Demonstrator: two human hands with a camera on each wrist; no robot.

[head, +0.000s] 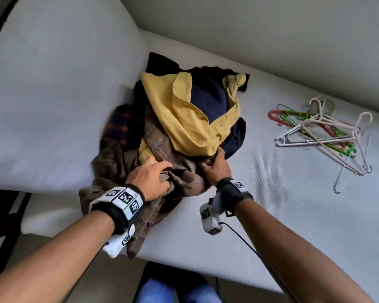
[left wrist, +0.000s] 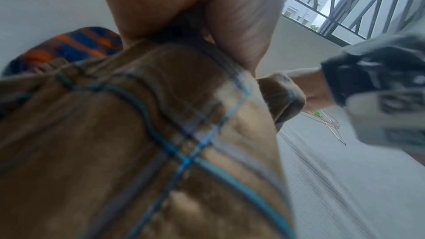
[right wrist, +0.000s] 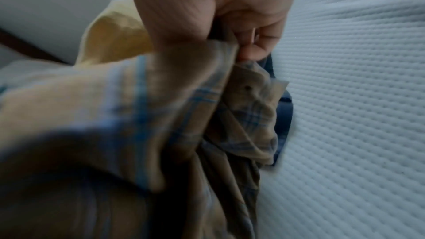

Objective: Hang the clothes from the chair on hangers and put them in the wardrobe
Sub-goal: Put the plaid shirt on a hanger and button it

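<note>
A heap of clothes lies on a white mattress [head: 271, 215]. On top is a yellow shirt [head: 184, 119] over a navy garment [head: 208, 99]; a dark red-checked one [head: 120, 125] sticks out at the left. A brown plaid shirt [head: 179, 178] lies at the near side of the heap and hangs over the mattress edge. My left hand [head: 149, 176] grips a fold of the brown plaid shirt [left wrist: 138, 134]. My right hand [head: 214, 165] grips the same shirt [right wrist: 207, 97] farther right, fingers curled into the cloth. A tangle of plastic and wire hangers [head: 324, 132] lies to the right.
A second white mattress [head: 53, 95] leans up at the left. A wall runs behind the bed. A barred window [left wrist: 358, 3] shows in the left wrist view. My jeans-clad legs [head: 175, 291] stand at the mattress's near edge, and a cable [head: 245, 241] trails from my right wrist.
</note>
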